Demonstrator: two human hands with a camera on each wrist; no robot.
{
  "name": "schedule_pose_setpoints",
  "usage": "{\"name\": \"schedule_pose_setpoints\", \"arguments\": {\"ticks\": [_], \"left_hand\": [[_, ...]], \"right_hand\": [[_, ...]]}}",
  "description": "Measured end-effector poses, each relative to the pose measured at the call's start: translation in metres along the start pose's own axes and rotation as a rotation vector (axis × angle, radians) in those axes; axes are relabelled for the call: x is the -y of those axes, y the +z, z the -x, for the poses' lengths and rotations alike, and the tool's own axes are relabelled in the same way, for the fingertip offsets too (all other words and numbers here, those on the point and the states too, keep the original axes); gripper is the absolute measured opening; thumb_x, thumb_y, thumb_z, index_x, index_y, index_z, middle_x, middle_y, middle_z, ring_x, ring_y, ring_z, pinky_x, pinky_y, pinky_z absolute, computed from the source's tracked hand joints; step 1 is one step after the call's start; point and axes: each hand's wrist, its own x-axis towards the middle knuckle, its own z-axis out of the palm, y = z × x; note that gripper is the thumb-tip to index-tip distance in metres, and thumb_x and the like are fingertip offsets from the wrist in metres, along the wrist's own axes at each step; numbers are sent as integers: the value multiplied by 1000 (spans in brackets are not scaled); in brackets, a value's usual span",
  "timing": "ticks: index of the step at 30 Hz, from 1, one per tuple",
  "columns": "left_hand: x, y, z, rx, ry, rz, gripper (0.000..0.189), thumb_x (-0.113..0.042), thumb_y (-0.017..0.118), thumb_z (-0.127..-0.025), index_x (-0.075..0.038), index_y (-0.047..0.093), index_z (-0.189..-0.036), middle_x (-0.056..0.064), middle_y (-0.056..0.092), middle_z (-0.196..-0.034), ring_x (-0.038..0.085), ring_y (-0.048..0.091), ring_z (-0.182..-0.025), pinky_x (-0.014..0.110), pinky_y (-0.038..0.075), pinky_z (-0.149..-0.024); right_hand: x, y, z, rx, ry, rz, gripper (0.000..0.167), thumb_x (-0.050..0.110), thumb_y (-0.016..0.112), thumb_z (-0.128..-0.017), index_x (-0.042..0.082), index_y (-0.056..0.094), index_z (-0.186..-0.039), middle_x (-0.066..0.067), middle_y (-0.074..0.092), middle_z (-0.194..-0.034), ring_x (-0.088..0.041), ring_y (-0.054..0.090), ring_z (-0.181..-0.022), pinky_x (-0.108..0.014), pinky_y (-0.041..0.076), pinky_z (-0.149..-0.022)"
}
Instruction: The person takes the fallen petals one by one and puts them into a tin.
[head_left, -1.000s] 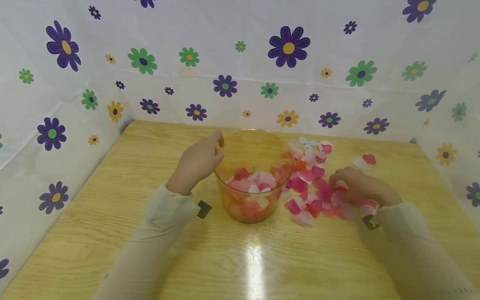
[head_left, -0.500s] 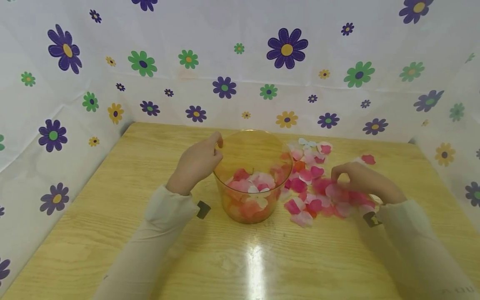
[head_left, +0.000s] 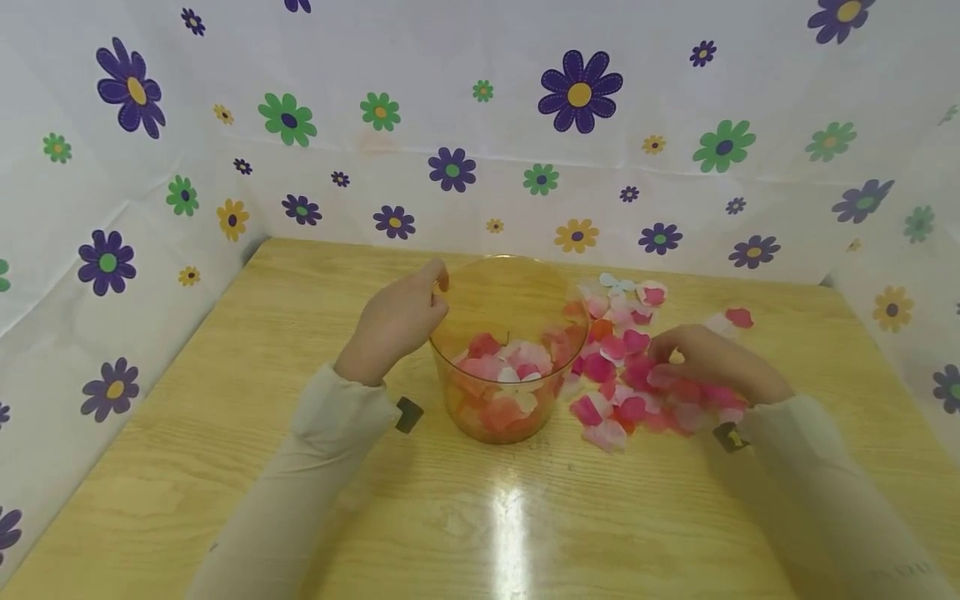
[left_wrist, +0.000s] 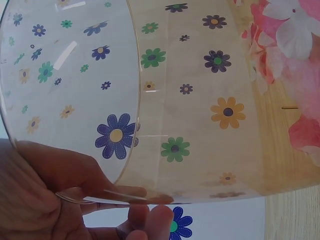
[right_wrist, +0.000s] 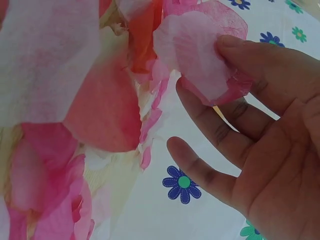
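A clear amber plastic bucket [head_left: 459,404] stands on the table, with pink, red and white fabric petals [head_left: 517,358] piled low inside. My left hand [head_left: 393,325] holds its rim from the left; the left wrist view shows the thumb inside and the curled fingers [left_wrist: 137,215] outside. To the right of the bucket lies a loose heap of petals [head_left: 600,367]. Over this heap, my right hand [head_left: 720,367] pinches pale and deep pink petals [right_wrist: 200,60] between thumb and index finger, as the right wrist view shows. The exact number held cannot be told.
Under everything is a wooden table [head_left: 300,517], bordered at the back and sides by a white cloth [head_left: 337,50] printed with flowers. A stray red petal [head_left: 739,317] lies at the right, beyond the right hand. A pale blue-white petal piece [head_left: 617,282] lies behind the heap.
The right hand has drawn back a little to the right over the heap, then come slightly left again. My left hand and the bucket keep their places.
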Motion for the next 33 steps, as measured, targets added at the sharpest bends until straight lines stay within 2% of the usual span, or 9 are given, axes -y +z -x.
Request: {"name": "schedule_pose_setpoints", "arguments": {"ticks": [5, 8, 15, 18, 20, 23, 27, 30, 33], "left_hand": [[-1, 0, 0, 1, -3, -2, 29, -14, 38, -90, -10, 46, -118, 4, 46, -70, 18, 42, -56, 26, 32, -50], [-1, 0, 0, 2, -3, -2, 29, -14, 38, -90, -10, 46, -118, 4, 45, -69, 18, 41, -56, 26, 31, -50], [-1, -1, 0, 0, -1, -4, 29, -14, 38, -90, -10, 45, -118, 4, 45, -68, 17, 41, -55, 26, 31, -49], [-1, -1, 0, 3, -2, -2, 29, -14, 38, -90, -10, 45, -118, 4, 45, -69, 18, 42, -55, 26, 31, -49], [-1, -2, 0, 2, -3, -2, 29, -14, 38, -90, -10, 45, -118, 4, 46, -69, 18, 42, -56, 26, 32, -50], [-1, -3, 1, 3, -6, -9, 29, -14, 38, -90, -9, 45, -118, 4, 46, -70, 18, 42, -57, 26, 32, -50], [0, -4, 1, 7, -9, -9, 30, -14, 38, -90, -9, 45, -119, 4, 47, -70, 18, 43, -57, 26, 33, -50], [0, -3, 0, 7, -4, -3, 30, -14, 38, -90, -10, 45, -119, 4, 47, -70, 18, 43, -57, 26, 33, -50], [1, -2, 0, 3, 2, -1, 30, -14, 38, -90, -10, 45, -119, 4, 46, -69, 17, 42, -56, 26, 32, -49]], "right_hand": [[3, -2, -1, -23, -4, -29, 11, 20, 68, -84, 17, 70, -94, 5, 67, -85, -15, 58, -81, -33, 50, -79], [8, -7, -2, -85, -38, -31, 10, 17, 68, -84, 14, 70, -94, 3, 68, -85, -15, 60, -80, -34, 52, -79], [41, -36, -4, -394, -177, 11, 11, 7, 66, -84, 6, 68, -95, -8, 69, -90, -20, 61, -83, -39, 50, -78], [63, -50, -4, -515, -247, 11, 12, 7, 68, -83, 5, 68, -95, -7, 68, -89, -18, 61, -82, -33, 50, -77], [77, -56, -7, -566, -317, 22, 11, 6, 69, -82, 5, 68, -93, -6, 68, -88, -16, 60, -80, -28, 49, -75], [99, -61, -13, -562, -414, 31, 11, 7, 68, -83, 6, 66, -94, -5, 67, -87, -15, 59, -80, -28, 49, -74], [124, -57, -24, -490, -491, 22, 11, 9, 67, -84, 6, 65, -95, -4, 66, -87, -16, 59, -82, -34, 49, -77], [134, -50, -32, -441, -529, 19, 10, 9, 68, -83, 7, 66, -93, -3, 66, -86, -15, 59, -81, -34, 50, -78], [139, -44, -36, -393, -527, 33, 9, 9, 69, -82, 8, 66, -91, -2, 66, -86, -15, 58, -82, -33, 51, -80]]}}
